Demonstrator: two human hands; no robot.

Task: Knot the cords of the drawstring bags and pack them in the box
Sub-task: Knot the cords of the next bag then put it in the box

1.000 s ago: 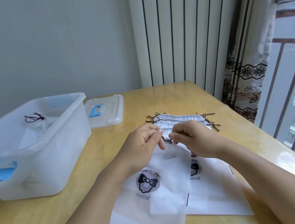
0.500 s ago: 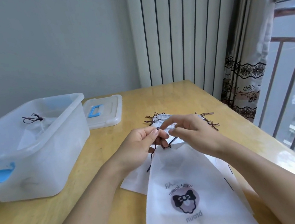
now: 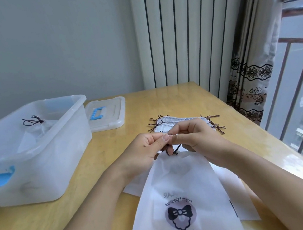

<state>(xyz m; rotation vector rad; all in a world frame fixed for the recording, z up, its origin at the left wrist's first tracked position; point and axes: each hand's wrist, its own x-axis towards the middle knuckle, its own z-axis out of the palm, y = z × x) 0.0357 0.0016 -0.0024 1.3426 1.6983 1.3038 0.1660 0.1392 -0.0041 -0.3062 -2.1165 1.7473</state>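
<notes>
A white drawstring bag (image 3: 183, 196) with a black bow print hangs from my hands over the table, its mouth gathered. My left hand (image 3: 145, 152) and my right hand (image 3: 197, 137) meet above it, and both pinch its dark cord (image 3: 174, 151) between thumb and fingertips. Behind my hands lies a flat stack of more white bags (image 3: 180, 120) with dark cord ends at both sides. The clear plastic box (image 3: 38, 155) stands at the left, and one knotted bag (image 3: 35, 125) lies inside it.
The box's lid (image 3: 112, 113) with a blue handle lies flat behind the box. The wooden table (image 3: 44, 225) ends at the right near a curtain (image 3: 253, 86) and a window railing. A radiator stands against the back wall.
The bag lay flat on the stack a second ago. My hands have lifted it toward me by its cord, its mouth has gathered, and the fingers have closed in on the cord.
</notes>
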